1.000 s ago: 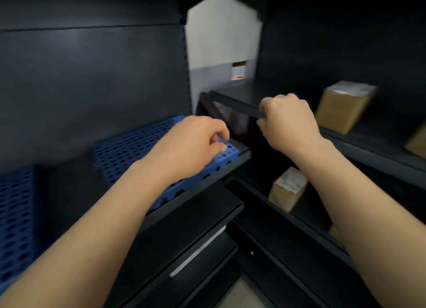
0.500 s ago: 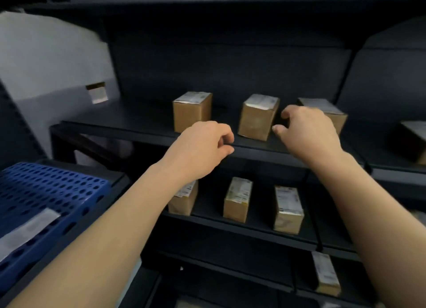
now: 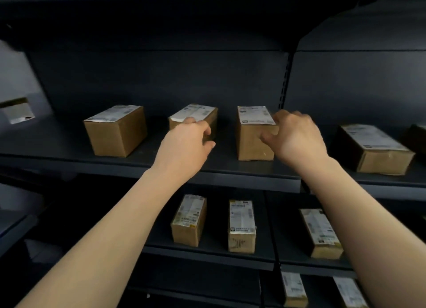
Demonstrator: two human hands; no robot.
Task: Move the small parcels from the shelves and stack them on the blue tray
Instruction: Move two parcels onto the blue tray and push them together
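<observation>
Head view: dark upper shelf (image 3: 230, 176) holds a row of brown parcels (image 3: 115, 132). Left hand (image 3: 186, 146) curls over the front top of the 2nd parcel (image 3: 196, 113) from left. Right hand (image 3: 297, 137) is spread at the right edge of the 3rd parcel (image 3: 250, 144), thumb across its front. Firm grasp on either: cannot tell.

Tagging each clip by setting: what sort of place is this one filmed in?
Most likely a parcel storeroom or warehouse aisle. Several tiers of dark metal shelving hold small cardboard parcels spaced apart, and each parcel top in view carries a printed label, too blurred to read.
</observation>
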